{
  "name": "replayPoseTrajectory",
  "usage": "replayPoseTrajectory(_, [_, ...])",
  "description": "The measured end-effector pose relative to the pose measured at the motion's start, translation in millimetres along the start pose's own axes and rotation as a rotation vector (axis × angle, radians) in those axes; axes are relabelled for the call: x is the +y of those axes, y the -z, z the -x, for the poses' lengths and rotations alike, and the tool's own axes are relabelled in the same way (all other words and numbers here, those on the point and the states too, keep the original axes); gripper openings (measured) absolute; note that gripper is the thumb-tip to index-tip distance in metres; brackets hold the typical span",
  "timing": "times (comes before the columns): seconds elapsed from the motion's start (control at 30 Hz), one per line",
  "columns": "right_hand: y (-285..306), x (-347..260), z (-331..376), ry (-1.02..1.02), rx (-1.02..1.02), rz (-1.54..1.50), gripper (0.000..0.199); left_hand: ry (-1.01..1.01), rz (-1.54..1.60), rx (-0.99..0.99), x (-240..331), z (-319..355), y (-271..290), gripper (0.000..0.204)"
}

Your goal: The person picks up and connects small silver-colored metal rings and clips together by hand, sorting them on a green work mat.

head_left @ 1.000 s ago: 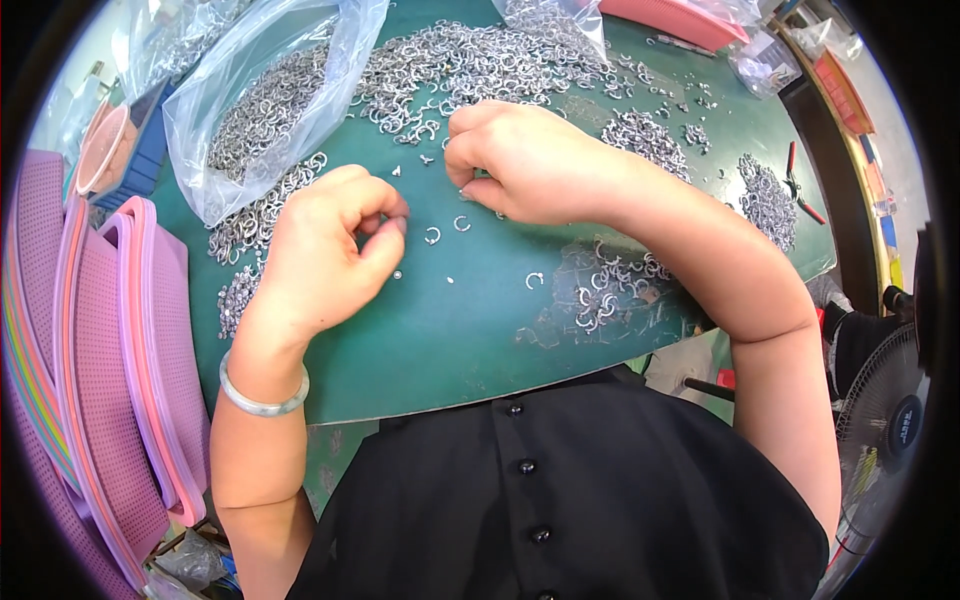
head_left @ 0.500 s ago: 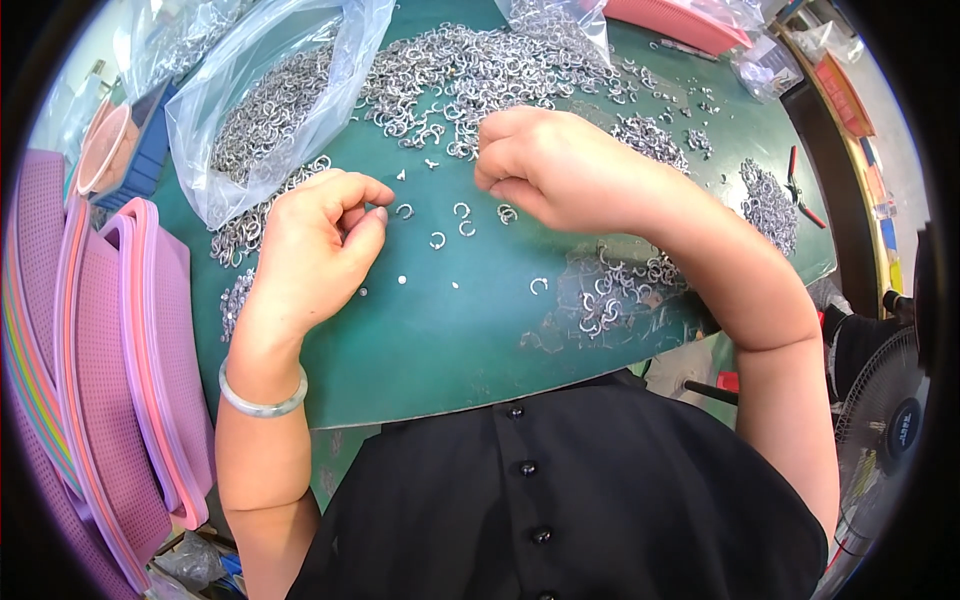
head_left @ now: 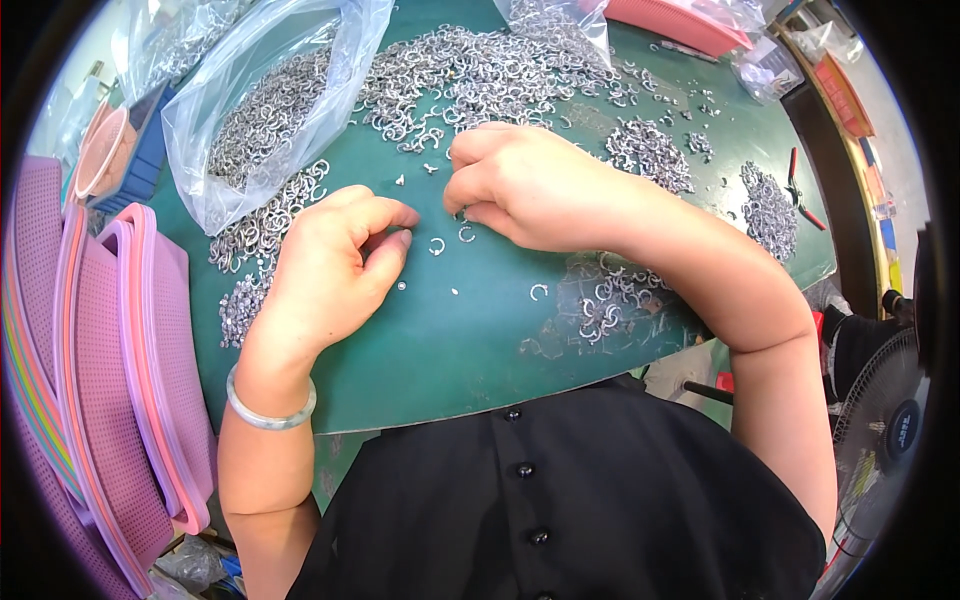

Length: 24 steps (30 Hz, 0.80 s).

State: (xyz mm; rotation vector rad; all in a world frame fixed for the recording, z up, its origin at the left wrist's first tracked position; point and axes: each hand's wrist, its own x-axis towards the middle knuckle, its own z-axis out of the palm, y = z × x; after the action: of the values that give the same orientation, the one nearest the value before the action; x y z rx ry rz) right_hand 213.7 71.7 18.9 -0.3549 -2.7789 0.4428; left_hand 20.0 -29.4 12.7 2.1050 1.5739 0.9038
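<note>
My left hand (head_left: 335,262) is low over the green table (head_left: 440,340), thumb and index finger drawn together in a pinch. Whatever sits between those fingertips is too small or hidden to make out. Across from it, my right hand (head_left: 535,190) is closed with its fingertips pointing down at the table. A sliver of metal shows beneath them, but the grip itself is hidden. Between and just below the hands lie two loose C-shaped metal rings (head_left: 437,246). Tiny pale bits (head_left: 402,286) are scattered nearer me.
A large heap of metal rings (head_left: 470,75) spreads behind my hands, beside a clear plastic bag (head_left: 185,130) full of them. Smaller piles (head_left: 650,150) lie to the right, with red-handled pliers (head_left: 795,190) at the edge. Purple baskets (head_left: 165,350) stand at left, a fan (head_left: 880,400) at right.
My left hand has shifted right and slightly nearer me. My right hand has moved left and down, over where loose rings lay, so the two hands are closer together.
</note>
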Motion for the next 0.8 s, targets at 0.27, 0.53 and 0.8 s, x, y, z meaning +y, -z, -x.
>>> replayPoseTrajectory(0.27, [1, 3, -5, -0.111, -0.124, -0.041, 0.010, 0.136, 0.008, -0.076, 7, -2, 4, 0.013])
replayPoseTrajectory(0.53, [28, 1, 1, -0.272, -0.261, -0.215, 0.011, 0.079, 0.017, -0.023, 2, -1, 0, 0.014])
replayPoseTrajectory(0.8, [47, -7, 47, -0.139, -0.483, -0.219, 0.010, 0.101, 0.034, -0.029, 5, 0, -1, 0.011])
